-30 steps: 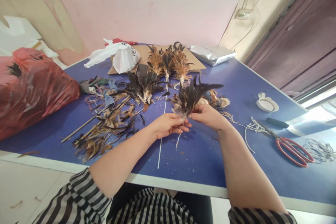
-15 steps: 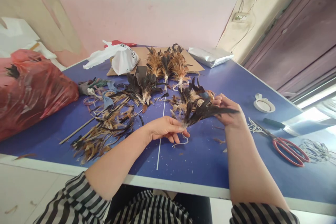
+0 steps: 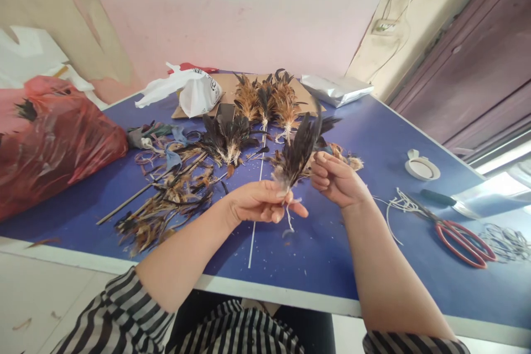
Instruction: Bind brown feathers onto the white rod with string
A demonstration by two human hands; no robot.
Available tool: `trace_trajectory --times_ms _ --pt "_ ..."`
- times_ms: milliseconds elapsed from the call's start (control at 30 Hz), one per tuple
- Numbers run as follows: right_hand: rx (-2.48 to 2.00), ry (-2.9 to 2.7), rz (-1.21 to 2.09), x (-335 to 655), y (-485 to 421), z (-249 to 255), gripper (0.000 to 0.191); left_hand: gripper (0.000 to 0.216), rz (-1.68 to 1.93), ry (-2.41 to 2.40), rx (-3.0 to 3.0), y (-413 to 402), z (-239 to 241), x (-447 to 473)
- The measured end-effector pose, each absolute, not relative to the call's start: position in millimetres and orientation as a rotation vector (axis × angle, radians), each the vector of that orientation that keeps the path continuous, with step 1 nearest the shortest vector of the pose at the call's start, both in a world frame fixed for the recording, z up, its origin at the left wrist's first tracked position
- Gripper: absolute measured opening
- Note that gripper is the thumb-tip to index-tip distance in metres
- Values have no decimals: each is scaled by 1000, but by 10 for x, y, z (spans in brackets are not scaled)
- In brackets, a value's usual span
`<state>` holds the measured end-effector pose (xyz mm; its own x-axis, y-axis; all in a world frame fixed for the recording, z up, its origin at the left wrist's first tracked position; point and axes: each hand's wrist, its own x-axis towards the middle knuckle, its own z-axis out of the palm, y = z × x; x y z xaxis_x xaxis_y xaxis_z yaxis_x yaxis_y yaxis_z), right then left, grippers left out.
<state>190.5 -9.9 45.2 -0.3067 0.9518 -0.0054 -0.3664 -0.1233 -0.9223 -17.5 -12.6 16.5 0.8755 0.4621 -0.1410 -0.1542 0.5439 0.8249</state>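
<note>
My left hand [image 3: 259, 202] pinches the pale quill end of a bundle of dark brown and black feathers [image 3: 299, 150], which stands tilted up and to the right above the blue table [image 3: 315, 249]. A short white string [image 3: 287, 220] dangles below that pinch. My right hand [image 3: 338, 180] is just right of the bundle with its fingers curled against the feathers. Tied feather bundles [image 3: 265, 100] lie further back, and a darker bundle [image 3: 226, 139] lies left of them.
Loose feathers and thin sticks [image 3: 166, 204] are strewn at the left. A red plastic bag [image 3: 50, 141] bulges at the far left. Red-handled scissors [image 3: 460, 231], white cord [image 3: 396, 202] and a tape roll [image 3: 422, 167] lie at the right. White bag [image 3: 194, 91] and cardboard sit behind.
The feather bundle, laid over to the right half a second ago, now stands up again. My right hand has come back in from the feather tips to beside the bundle.
</note>
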Motion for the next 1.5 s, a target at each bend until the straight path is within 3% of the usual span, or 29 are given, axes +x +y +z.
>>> trace_trajectory --times_ms 200,367,700,1333,1500 --pt "-823 -1098 1640 1933 -37 358 28 27 534 784 1318 5 242 -273" --pt "-781 -1134 1672 1889 -106 427 22 17 895 904 1136 106 184 -271" --pt "-778 -1187 1560 1720 -169 439 19 13 589 648 749 -42 19 -33" --pt "-826 -1115 1517 1747 -47 296 25 15 617 726 871 -60 38 -15" --pt "-830 -1157 1398 1680 -63 292 24 9 764 800 814 23 0 -39"
